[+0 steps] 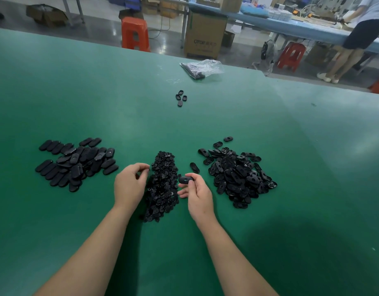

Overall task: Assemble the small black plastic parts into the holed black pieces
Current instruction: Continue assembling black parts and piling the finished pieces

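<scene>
A heap of small black plastic parts [163,184] lies in the middle of the green table [98,99]. To its right sits a pile of holed black oval pieces [237,176]. On the left lies a pile of oval pieces with no open hole showing [75,163]. My right hand [195,193] holds one holed black piece [186,179] between thumb and fingers, just right of the heap. My left hand [131,184] hovers at the heap's left edge, fingertips pinched together at a small part that I can barely make out.
Several loose oval pieces [181,98] lie farther back, with a clear plastic bag [202,68] of black parts near the far edge. Beyond the table stand orange stools [135,34], a cardboard box [204,36] and a person [355,37] at another bench.
</scene>
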`<state>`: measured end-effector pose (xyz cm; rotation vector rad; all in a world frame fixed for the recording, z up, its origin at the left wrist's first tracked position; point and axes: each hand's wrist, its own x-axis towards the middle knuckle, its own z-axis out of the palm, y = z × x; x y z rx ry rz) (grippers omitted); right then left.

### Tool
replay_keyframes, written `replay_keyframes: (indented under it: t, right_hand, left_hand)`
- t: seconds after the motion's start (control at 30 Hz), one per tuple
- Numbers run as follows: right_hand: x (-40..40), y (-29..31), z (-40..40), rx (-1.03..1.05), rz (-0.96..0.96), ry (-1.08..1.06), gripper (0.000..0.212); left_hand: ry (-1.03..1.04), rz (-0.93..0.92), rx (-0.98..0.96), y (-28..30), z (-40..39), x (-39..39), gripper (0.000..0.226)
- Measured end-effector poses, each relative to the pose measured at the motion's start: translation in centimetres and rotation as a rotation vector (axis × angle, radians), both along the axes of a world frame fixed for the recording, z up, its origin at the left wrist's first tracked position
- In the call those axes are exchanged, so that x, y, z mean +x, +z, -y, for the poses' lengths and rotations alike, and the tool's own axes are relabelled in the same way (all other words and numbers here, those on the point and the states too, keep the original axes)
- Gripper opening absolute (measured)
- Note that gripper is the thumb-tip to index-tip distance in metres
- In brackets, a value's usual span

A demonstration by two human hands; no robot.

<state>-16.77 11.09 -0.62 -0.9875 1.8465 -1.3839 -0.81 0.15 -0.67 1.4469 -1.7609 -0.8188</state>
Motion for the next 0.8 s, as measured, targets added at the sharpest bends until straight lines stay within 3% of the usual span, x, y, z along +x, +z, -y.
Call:
replay_keyframes:
  t: [0.17,0.33,0.8]
  right_hand:
    - [-0.1,-0.2,0.1,-0.012,-0.010,-0.019,0.030]
    - [-0.6,-0.6,0.0,0.002,-0.121,-0.023,0.022]
    - [-0.8,-0.7,0.0,0.025,-0.148,-0.035,0.023]
  left_hand:
    - [-0.106,-0.037,-0.130,1.4,-3.7,-4.2,0.012]
    - [-0.201,-0.016,-0.064,1.9,-5.4,-6.5,0.009]
    - [-0.189,0.092,-0.001,2.5,-5.2,-7.7,0.007]
